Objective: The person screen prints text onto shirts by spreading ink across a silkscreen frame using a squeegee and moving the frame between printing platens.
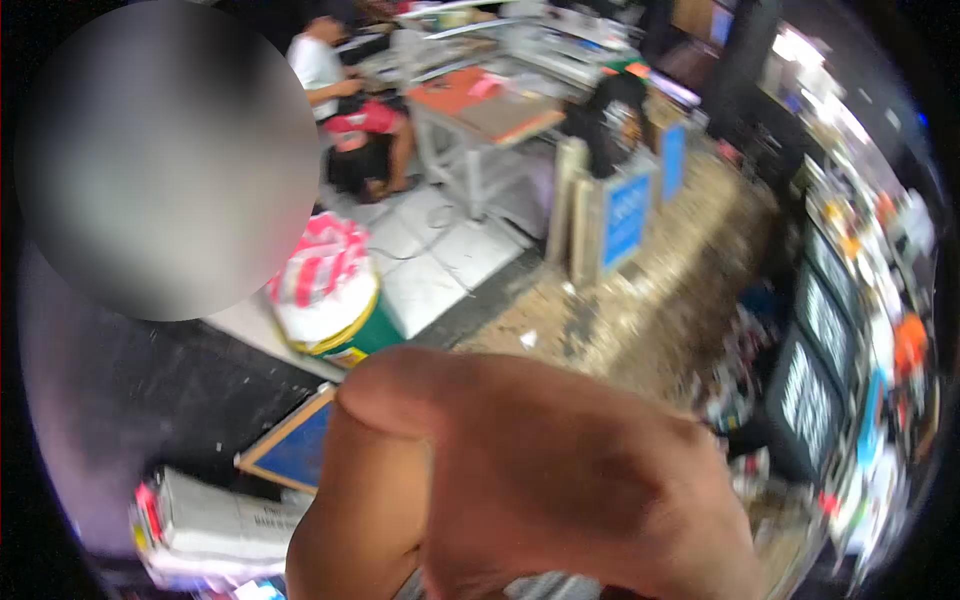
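Observation:
A bare arm [380,490], apparently my left, fills the lower middle of the view, very close to the camera and smeared by motion. It looks bent, folding across toward the right. My left hand [670,480] seems to be the darker, rounded part on that side. Its fingers do not show, so I cannot tell whether it holds anything. My right hand is not visible. A little grey cloth [550,586] shows beneath the arm. Beyond the arm, a blue panel with a wooden frame [285,455] leans on the left.
A green tub [375,325] with a pink-and-white bag [325,265] stands left. Behind are a table [500,115] and a seated person [320,75]. Blue-signed boards [625,220] stand near the middle. Dark panels [805,405] and clutter line the right. A white package [220,525] lies lower left.

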### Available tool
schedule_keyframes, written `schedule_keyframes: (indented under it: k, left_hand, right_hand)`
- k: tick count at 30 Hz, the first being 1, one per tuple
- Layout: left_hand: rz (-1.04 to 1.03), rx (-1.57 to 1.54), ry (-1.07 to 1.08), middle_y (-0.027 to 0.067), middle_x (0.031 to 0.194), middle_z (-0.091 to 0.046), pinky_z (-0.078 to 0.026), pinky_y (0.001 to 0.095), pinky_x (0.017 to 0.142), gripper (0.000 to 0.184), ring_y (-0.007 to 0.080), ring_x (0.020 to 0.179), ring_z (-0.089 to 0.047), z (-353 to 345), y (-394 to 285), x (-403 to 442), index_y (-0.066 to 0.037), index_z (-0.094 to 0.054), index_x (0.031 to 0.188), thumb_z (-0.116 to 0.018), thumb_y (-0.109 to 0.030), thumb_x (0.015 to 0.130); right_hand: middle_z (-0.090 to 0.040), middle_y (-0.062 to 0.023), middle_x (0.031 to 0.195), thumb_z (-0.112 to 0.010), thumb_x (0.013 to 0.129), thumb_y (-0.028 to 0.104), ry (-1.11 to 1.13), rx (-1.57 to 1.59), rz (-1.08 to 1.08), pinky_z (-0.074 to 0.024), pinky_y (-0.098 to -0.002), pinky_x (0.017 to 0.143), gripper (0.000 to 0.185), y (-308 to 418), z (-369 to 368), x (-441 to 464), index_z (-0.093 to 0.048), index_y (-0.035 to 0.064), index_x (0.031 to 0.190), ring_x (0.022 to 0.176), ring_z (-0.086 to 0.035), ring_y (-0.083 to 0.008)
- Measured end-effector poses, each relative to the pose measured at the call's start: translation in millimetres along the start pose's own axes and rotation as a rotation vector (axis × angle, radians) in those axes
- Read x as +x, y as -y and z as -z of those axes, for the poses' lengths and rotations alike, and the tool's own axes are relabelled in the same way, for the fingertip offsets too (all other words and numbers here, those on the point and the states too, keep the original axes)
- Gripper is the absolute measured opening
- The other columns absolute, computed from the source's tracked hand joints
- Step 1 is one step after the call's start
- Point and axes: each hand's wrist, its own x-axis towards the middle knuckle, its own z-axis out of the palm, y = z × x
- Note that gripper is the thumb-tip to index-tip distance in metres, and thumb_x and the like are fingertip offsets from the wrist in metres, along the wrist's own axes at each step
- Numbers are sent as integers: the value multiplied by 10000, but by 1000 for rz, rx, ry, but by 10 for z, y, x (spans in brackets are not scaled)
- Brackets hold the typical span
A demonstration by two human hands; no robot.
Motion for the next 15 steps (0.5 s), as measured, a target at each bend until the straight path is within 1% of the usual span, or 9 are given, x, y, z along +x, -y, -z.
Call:
schedule_keyframes:
  k: [2, 4, 7, 12, 15]
  left_hand:
    - [-35, 173, -33, 43, 644, -438, -476, 337, 550, 374, 217, 545, -494, 400, -71, 33, -70, -441, 690, -652, -315, 879]
    - [-16, 350, -29, 43, 645, -437, -461, 344, 544, 347, 226, 544, -491, 630, -137, 93, -71, -446, 699, -659, -293, 860]
    - [13, 512, -23, 42, 646, -437, -439, 354, 535, 310, 240, 541, -487, 982, -12, 205, -72, -454, 714, -670, -260, 832]
    - [103, 750, -87, 41, 648, -436, -401, 371, 520, 262, 264, 537, -479, 1480, 722, 346, -74, -466, 738, -688, -206, 786]
    - [206, 917, -246, 40, 649, -435, -378, 381, 511, 245, 278, 534, -475, 1636, 1165, 374, -75, -474, 753, -698, -174, 758]
  right_hand:
    - [-656, -121, 854, -667, 860, 242, 88, -55, 12, -545, -380, 579, 295, 422, -87, 396, -639, 8, 1038, 649, -674, -233]
    - [-652, -128, 881, -668, 863, 257, 180, -112, 18, -546, -391, 588, 310, 943, -300, 902, -637, 8, 1045, 668, -675, -239]
    - [-646, -139, 921, -669, 867, 279, 245, -195, 33, -547, -407, 602, 332, 1601, -311, 1520, -635, 8, 1056, 696, -677, -248]
    - [-635, -157, 988, -671, 875, 315, 333, -286, 123, -550, -434, 625, 369, 2629, 37, 2679, -631, 8, 1075, 743, -679, -263]
    - [-629, -168, 1028, -672, 880, 337, 350, -315, 197, -551, -450, 638, 392, 3273, 454, 3422, -629, 8, 1087, 772, -681, -272]
